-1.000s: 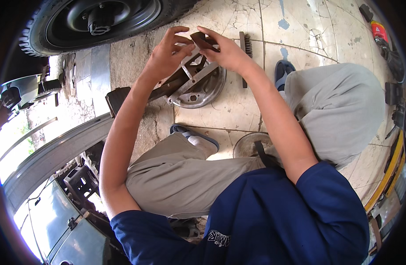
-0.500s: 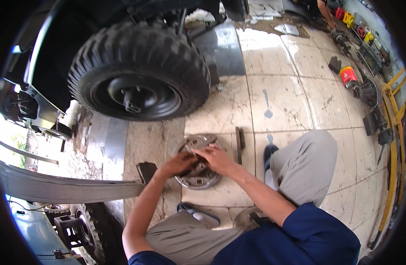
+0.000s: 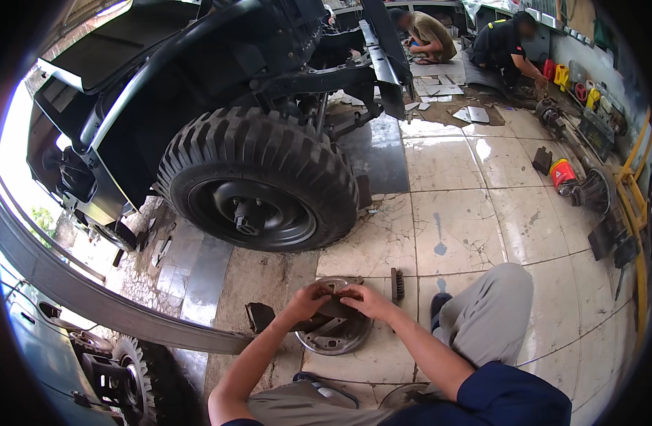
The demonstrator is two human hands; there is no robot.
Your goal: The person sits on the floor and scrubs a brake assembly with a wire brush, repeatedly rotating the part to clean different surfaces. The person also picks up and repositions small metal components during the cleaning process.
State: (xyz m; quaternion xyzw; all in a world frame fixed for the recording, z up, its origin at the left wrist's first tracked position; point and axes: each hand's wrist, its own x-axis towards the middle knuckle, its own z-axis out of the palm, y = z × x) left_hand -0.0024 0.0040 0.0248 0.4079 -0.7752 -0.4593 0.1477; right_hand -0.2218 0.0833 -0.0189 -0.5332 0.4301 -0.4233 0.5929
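Note:
A round metal plate, like a brake backing plate with holes and raised parts, lies on the floor before me. Above it, a small dark flat piece is pinched between my two hands; its exact kind is not clear. The fingers of my left hand are closed on its left side, and those of my right hand on its right. My hands hide part of the plate's far side. Just right of the plate rests a brush with dark bristles.
A vehicle's big black tyre stands ahead on the left. A long grey metal beam crosses at left, near a dark block. A red can and metal parts line the right wall. Two people crouch far back.
The view has tilted up, so the scene sits lower and the people at the back show. My hands have come to the plate's far side, with the dark piece now visible between them.

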